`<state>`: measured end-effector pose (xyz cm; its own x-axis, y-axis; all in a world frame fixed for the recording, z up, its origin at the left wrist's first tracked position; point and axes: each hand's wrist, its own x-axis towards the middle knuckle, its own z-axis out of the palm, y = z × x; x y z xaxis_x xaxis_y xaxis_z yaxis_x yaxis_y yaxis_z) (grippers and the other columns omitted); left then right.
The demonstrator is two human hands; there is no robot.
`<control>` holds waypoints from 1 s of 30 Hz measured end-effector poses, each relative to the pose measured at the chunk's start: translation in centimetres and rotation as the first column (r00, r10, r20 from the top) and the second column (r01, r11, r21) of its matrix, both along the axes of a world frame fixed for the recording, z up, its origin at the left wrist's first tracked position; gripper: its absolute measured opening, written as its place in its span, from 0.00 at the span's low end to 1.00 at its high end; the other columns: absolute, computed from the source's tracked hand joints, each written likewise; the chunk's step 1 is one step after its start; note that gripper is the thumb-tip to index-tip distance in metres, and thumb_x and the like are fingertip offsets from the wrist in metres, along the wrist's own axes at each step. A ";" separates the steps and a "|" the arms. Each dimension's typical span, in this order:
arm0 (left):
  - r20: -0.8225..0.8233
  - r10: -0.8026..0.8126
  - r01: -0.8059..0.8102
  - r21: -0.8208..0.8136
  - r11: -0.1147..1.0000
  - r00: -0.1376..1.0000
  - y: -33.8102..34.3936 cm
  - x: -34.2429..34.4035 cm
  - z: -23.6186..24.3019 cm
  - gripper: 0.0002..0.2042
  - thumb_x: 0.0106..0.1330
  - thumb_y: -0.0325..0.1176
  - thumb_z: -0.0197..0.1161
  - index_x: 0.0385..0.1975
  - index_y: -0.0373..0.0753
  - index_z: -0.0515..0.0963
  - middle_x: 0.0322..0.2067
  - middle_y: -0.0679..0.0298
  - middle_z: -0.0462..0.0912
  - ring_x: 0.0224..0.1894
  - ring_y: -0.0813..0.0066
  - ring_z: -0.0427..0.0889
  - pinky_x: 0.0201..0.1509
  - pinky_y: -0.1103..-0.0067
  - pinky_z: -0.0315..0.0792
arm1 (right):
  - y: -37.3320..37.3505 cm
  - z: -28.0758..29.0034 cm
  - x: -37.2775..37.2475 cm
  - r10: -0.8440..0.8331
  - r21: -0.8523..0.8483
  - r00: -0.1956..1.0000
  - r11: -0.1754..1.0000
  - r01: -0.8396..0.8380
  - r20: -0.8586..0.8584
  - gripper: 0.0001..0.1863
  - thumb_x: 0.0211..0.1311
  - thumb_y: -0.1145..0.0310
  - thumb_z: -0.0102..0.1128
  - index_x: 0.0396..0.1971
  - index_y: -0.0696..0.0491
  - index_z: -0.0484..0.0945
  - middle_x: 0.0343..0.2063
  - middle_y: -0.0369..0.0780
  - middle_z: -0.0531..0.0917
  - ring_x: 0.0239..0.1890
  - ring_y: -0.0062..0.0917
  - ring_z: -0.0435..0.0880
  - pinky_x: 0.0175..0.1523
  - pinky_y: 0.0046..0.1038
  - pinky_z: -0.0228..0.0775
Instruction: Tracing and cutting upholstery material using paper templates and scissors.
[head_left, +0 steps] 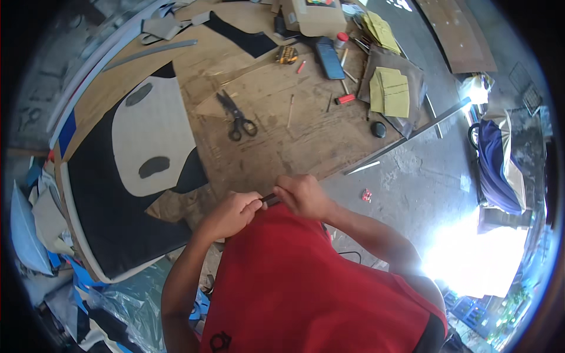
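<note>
My left hand [240, 212] and my right hand [301, 195] are both closed on a short, narrow dark strip [269, 199] held crosswise just in front of my red top, over the near side of the wooden table [235, 165]; I cannot tell what it is. Left of them lie a tan patterned piece [162, 206] and a large black panel [100, 217] with a light grey piece [144, 123] on it, which carries two dark oval shapes. Black scissors [238, 117] lie open on the wood beyond my hands.
At the back are a cardboard box [312, 17], tape measure [287, 54], phone [329, 59], red-lidded jar [341, 40], several pencils, yellow patterns [388, 88] and a round black object [378, 129]. A metal bar [429, 123] edges the table's right; blue fabric [497, 165] sits beyond. Scraps pile leftward [47, 217].
</note>
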<state>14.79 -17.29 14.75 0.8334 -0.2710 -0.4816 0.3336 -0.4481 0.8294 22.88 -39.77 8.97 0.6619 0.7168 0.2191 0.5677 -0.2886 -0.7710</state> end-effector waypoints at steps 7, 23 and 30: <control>0.513 -0.182 -0.065 0.425 0.903 0.839 -2.5 2.8 -1.4 0.06 0.69 0.29 0.60 0.38 0.35 0.83 0.27 0.61 0.86 0.24 0.62 0.80 0.31 0.68 0.70 | -1.7 -1.9 2.2 -0.074 -0.056 0.899 0.997 0.055 -0.432 0.18 0.74 0.63 0.54 0.23 0.57 0.74 0.18 0.39 0.77 0.18 0.31 0.71 0.27 0.35 0.65; -0.177 0.009 0.008 0.095 0.995 0.984 0.2 7.9 -5.3 0.07 0.66 0.32 0.64 0.31 0.36 0.84 0.22 0.64 0.85 0.21 0.67 0.76 0.30 0.73 0.70 | -0.8 -4.2 7.3 0.193 -0.074 0.777 0.953 -0.294 -0.599 0.17 0.75 0.62 0.51 0.29 0.58 0.80 0.23 0.48 0.81 0.24 0.42 0.73 0.36 0.40 0.69; 0.431 -0.313 0.005 0.581 0.814 0.846 0.0 8.7 -7.1 0.07 0.58 0.39 0.72 0.32 0.45 0.87 0.29 0.67 0.87 0.32 0.67 0.82 0.37 0.73 0.73 | -0.3 -9.2 9.0 -0.056 -0.104 0.206 0.968 -0.230 -0.977 0.25 0.79 0.54 0.53 0.23 0.55 0.79 0.20 0.37 0.78 0.19 0.25 0.70 0.29 0.28 0.66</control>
<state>23.51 -17.26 7.64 0.9605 -0.2455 -0.1307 -0.1616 -0.8750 0.4564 31.92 -40.05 -0.25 0.1798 0.7105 -0.6803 -0.5498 -0.5009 -0.6685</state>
